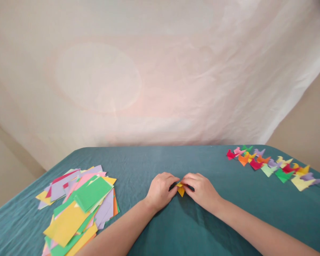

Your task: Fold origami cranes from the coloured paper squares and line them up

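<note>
A small folded yellow paper piece [181, 190] lies on the teal tablecloth [160, 160] near the middle of the table. My left hand [161, 190] and my right hand [201, 190] meet over it, fingers curled and pinching its top edge from either side. Most of the paper is hidden under my fingertips; only its lower point shows.
A loose pile of coloured paper squares [80, 206] lies at the left front of the table. A row of several folded paper figures [272, 165] in mixed colours runs along the right rear. A pale sheet [160, 71] hangs behind the table.
</note>
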`<move>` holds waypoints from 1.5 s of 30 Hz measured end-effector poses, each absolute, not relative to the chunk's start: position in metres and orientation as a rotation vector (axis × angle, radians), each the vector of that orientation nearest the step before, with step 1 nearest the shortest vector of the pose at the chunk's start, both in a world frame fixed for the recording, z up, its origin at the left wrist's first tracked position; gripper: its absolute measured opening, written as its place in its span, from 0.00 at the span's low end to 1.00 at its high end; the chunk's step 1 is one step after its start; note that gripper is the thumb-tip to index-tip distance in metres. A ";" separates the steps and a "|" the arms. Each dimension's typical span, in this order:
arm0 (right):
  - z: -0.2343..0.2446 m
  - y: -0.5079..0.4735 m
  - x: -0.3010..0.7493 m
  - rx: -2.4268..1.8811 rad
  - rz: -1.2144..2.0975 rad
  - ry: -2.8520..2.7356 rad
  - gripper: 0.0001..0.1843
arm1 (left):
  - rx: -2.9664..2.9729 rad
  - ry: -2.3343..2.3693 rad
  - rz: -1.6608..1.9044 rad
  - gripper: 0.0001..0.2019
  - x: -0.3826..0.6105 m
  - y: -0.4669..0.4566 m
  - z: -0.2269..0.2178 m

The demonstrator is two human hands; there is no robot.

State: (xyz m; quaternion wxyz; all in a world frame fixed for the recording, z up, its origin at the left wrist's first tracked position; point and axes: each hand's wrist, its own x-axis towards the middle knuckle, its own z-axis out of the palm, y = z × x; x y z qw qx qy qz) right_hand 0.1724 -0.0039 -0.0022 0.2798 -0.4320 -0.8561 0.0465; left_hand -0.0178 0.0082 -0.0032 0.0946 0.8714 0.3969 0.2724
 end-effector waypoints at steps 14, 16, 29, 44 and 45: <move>-0.015 -0.006 0.175 -1.139 0.092 -2.219 0.09 | 2.512 1.152 0.784 0.08 -0.018 0.005 0.003; -0.015 -0.006 0.175 -1.139 0.122 -2.195 0.08 | 2.481 1.151 0.791 0.08 -0.018 0.005 0.003; -0.014 -0.004 0.179 -1.154 0.205 -2.176 0.11 | 2.148 0.968 0.713 0.13 -0.026 0.018 0.002; -0.017 -0.003 0.180 -1.122 0.237 -2.187 0.11 | 2.197 1.014 0.739 0.10 -0.024 0.019 -0.001; -0.016 -0.003 0.180 -1.116 0.232 -2.186 0.11 | 2.195 1.015 0.737 0.10 -0.023 0.019 -0.001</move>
